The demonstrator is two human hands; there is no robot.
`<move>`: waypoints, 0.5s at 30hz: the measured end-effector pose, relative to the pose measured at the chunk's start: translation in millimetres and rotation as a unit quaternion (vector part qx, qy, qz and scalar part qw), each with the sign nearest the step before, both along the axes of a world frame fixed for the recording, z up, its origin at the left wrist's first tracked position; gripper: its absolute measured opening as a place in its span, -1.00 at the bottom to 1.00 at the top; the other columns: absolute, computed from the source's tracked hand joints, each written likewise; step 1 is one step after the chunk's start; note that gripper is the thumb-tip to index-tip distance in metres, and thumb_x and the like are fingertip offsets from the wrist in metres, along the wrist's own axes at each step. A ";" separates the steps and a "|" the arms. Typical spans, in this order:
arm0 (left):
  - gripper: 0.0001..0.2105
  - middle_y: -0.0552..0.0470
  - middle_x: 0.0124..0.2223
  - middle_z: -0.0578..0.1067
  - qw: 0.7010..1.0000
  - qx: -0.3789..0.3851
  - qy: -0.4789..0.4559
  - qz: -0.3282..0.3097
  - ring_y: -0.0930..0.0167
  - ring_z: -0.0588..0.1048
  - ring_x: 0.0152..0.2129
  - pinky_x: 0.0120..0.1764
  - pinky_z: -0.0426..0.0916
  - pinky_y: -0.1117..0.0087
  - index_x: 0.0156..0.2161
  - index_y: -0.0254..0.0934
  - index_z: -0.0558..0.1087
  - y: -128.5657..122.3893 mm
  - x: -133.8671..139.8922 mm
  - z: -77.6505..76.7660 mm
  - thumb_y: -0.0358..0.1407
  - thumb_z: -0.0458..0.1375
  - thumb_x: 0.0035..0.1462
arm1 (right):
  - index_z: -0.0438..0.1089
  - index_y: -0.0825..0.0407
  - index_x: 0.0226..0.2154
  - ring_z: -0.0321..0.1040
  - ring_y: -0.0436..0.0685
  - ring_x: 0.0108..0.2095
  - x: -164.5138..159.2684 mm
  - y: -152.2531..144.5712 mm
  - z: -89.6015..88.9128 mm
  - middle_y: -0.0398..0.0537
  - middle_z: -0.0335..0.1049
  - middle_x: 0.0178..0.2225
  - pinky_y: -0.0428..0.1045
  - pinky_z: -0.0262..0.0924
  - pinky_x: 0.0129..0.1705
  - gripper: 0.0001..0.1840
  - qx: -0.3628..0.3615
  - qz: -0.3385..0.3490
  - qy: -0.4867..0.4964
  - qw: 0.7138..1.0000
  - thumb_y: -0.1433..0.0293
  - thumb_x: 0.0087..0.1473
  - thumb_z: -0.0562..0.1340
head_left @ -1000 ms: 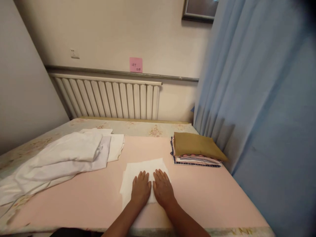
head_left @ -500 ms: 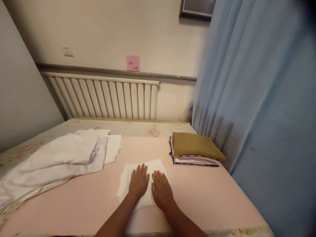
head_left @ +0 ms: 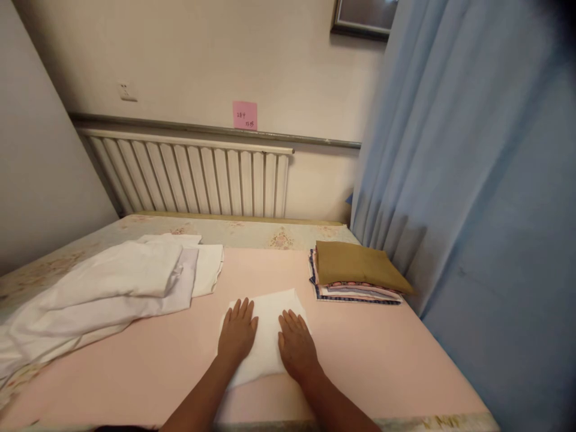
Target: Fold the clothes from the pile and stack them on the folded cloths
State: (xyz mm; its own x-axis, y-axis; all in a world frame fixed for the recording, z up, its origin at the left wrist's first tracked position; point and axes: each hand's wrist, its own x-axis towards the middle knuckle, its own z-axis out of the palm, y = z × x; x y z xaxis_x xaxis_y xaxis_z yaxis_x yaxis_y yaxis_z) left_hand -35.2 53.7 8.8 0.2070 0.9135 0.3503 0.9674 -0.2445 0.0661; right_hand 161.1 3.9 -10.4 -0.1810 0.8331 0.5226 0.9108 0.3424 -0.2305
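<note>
The folded white cloth (head_left: 267,351) lies flat on the pink sheet (head_left: 378,372), with both hands resting on it. Compared with half a second ago, the left hand (head_left: 237,331) has slid outward from the middle of the cloth to its left edge, so the gap between the hands is wider and more bare white shows there. The right hand (head_left: 297,347) stays on the right part of the cloth. The fingers of both hands are stretched out flat, slightly spread, gripping nothing. The rumpled white fabric (head_left: 121,273), left of the cloth, and the folded stack (head_left: 360,265) with its olive top, beyond the cloth to its right, have not changed.
</note>
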 end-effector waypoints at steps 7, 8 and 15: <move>-0.52 -0.10 0.32 0.23 0.999 0.000 -0.022 0.033 0.19 0.10 0.29 0.25 0.05 0.04 0.25 -0.28 0.26 -7.9 -13.1 -7.9 -0.21 -0.15 0.29 | 0.30 0.07 0.15 0.08 0.18 0.26 1.3 -1.9 0.3 0.04 0.29 0.18 0.18 -0.04 0.29 -0.55 0.008 0.015 -0.015 1.000 0.43 0.23 0.03; -0.52 -0.09 0.32 0.23 0.999 0.000 -0.026 0.037 0.19 0.11 0.29 0.25 0.06 0.04 0.25 -0.27 0.27 -9.2 -13.6 -8.1 -0.21 -0.15 0.29 | 0.30 0.08 0.14 0.09 0.19 0.26 1.6 -2.3 -0.5 0.04 0.29 0.18 0.18 -0.03 0.29 -0.55 0.012 0.017 -0.017 1.000 0.44 0.23 0.03; -0.53 -0.07 0.32 0.24 0.998 -0.006 -0.043 0.047 0.18 0.13 0.28 0.25 0.06 0.07 0.24 -0.28 0.27 -13.4 -11.9 -5.6 -0.25 -0.14 0.28 | 0.39 0.06 0.06 0.18 0.18 0.21 2.8 2.8 -9.8 0.03 0.35 0.13 0.19 0.03 0.27 -0.55 0.018 0.004 0.012 1.000 0.49 0.20 0.00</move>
